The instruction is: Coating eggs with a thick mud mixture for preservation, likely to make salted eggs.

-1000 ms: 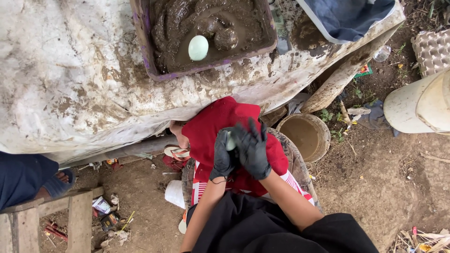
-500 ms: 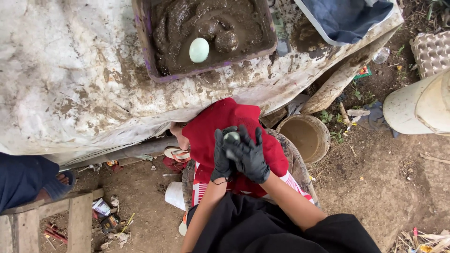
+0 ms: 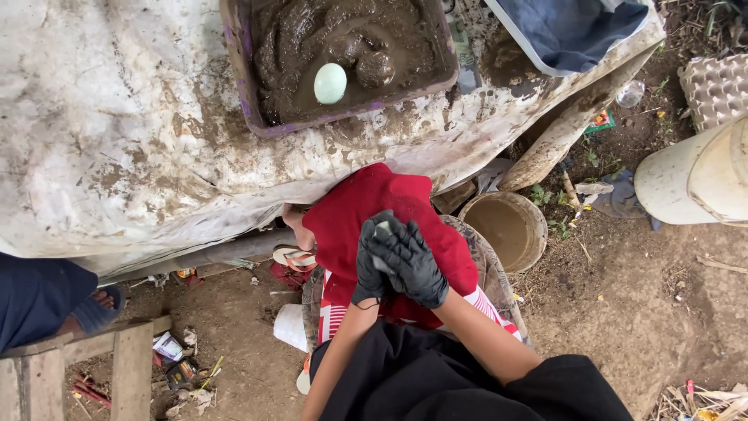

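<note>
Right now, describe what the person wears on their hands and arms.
Both hands wear black, slightly glossy gloves that end at the wrist: the left hand and the right hand. The forearms are bare, with no watch or band visible. Short black sleeves cover the upper arms.

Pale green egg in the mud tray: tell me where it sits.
Head view, top centre: the pale green egg lies in the purple mud-filled tray, left of a mud-coated lump.

A mud-stained white bench (image 3: 117,140) carries a purple tray (image 3: 238,86) (mud-filled) and a dark blue cloth (image 3: 569,31).
</note>
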